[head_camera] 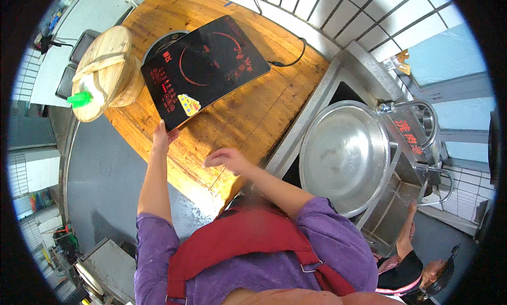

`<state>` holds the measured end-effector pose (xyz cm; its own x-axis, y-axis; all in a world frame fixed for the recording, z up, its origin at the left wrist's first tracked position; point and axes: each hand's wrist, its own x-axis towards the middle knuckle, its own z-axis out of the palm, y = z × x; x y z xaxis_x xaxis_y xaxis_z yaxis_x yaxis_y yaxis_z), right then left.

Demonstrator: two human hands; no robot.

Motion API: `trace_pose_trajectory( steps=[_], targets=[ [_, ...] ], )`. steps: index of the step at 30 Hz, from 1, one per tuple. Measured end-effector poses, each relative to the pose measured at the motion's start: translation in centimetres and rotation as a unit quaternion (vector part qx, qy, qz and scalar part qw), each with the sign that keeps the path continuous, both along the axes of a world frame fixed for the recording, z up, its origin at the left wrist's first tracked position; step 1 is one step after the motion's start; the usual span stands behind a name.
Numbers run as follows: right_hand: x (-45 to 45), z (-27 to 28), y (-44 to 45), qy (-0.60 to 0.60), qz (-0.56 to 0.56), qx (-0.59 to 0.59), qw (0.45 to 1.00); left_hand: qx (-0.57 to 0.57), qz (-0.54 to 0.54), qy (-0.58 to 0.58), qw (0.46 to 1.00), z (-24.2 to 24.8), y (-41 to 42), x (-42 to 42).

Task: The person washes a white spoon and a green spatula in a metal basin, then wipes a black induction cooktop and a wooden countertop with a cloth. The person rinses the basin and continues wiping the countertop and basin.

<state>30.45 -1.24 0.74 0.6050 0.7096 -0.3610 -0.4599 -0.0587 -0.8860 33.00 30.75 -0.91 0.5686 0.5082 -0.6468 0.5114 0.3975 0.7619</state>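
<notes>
A black induction cooktop [210,63] with red markings and a coloured sticker lies over the wooden table [253,119], a shadow along its near edge. My left hand [161,138] grips its near left corner, thumb on top and fingers underneath. Whether the far side rests on the table I cannot tell. Blurred, my right hand [225,160] hovers above the table's near part, fingers loosely bent, with nothing seen in it. Partly hidden behind the cooktop is a round dark object with a metal rim [162,43]. Left of the cooktop stands a lidded wooden bucket [105,73].
A green clip-like object [80,100] sits on the bucket's lid. A black cord [291,61] runs from the cooktop's right side. To the right, a large metal basin [344,158] rests over the steel sink unit [309,136] near a curved faucet [425,107]. Another person [408,261] reaches toward the sink.
</notes>
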Motion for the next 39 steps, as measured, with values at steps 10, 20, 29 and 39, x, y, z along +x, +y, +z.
trace_pose_trajectory(
  steps=[10,20,29,39],
  targets=[
    [17.1,4.0,-18.6,0.082,-0.527,0.035,0.845,0.076,0.049,-0.049,0.995,1.4,-5.4,-12.1],
    [32.4,-5.8,-19.5,-0.429,-0.482,-0.295,0.704,-0.061,0.111,-0.003,0.992,2.7,-15.1,-25.5],
    [35.1,-6.6,-13.9,-0.612,-0.199,-0.234,0.729,-0.007,0.045,0.044,0.998,0.4,-14.5,-30.0],
    [44.2,-6.0,-5.2,-0.698,-0.098,-0.06,0.707,-0.049,0.186,0.048,0.98,4.0,-15.9,-27.0]
  ],
)
